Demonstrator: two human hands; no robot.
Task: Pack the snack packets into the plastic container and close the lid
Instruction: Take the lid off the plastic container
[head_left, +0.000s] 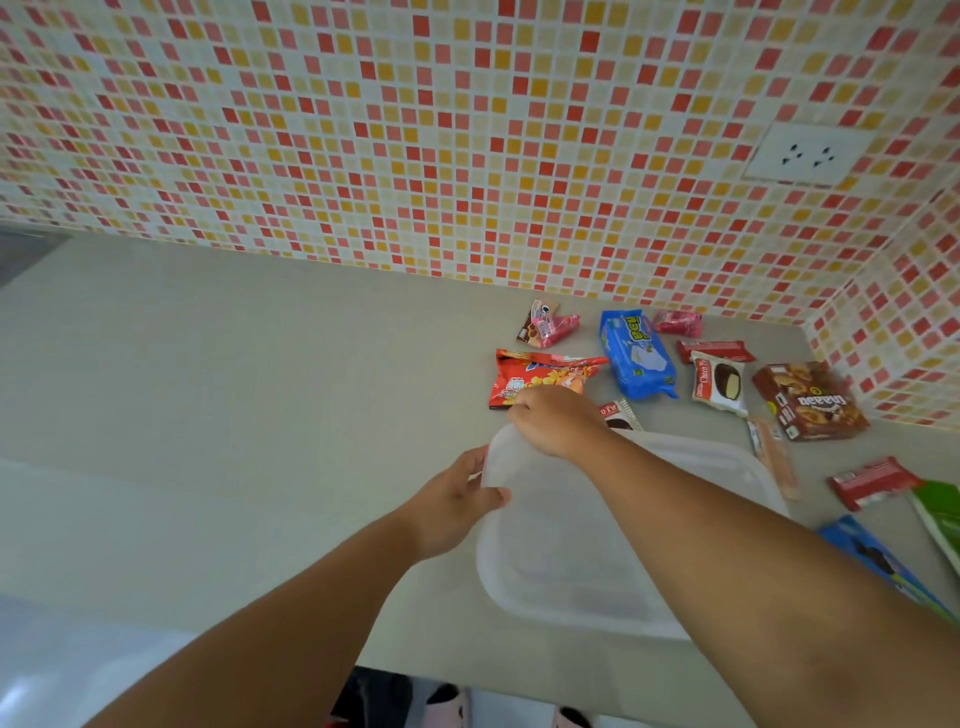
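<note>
Both hands pinch the lid's far-left corner, the left hand (457, 506) from the side and the right hand (558, 421) from above, and the thin lid (566, 545) on the container bends there, so it looks light and soft; packets (636, 356) lie behind on the worktop (234, 389).

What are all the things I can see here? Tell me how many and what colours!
container: one, clear plastic, lid on, near counter edge.
blue packet: one, blue, behind container.
red bag: one, red and orange, behind right hand.
brown box: one, brown, right by the wall.
choco pie: one, white, between blue packet and brown box.
red bars: two, red, right side.
pink packets: two, pink, near wall.
socket: one, white, on tiled wall.
counter: one, grey.
hands: left and right, both gripping the lid's far left corner.
</note>
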